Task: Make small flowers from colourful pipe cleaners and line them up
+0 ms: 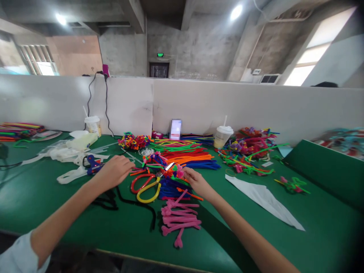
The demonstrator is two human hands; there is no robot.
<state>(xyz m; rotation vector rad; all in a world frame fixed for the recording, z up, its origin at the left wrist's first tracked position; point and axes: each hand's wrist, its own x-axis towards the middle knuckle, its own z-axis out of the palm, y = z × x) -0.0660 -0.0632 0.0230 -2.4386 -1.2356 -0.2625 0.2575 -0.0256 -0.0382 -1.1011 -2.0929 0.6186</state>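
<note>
My left hand [116, 169] is closed above the table, its fingertips by the near end of a multicoloured pipe-cleaner bundle. Whatever it may hold is too small to make out. Beside its wrist lies a blue glue gun [93, 165]. My right hand [198, 184] pinches a pink pipe-cleaner piece [179, 172] over the pile. Between my hands rest scissors [148, 187] with one red and one yellow handle, blades pointing away. Beneath them are blue pipe cleaners [172, 189]. Nearer me lies a heap of pink pipe-cleaner pieces with shaped ends [179, 218].
Orange pipe cleaners [196, 157] lie beyond my hands, before a propped phone [175, 129]. Lidded cups [223, 136] stand at the back. White paper [263, 199] is at right, plastic bags [64, 151] at left. Black pipe cleaners [139, 204] lie near my left forearm.
</note>
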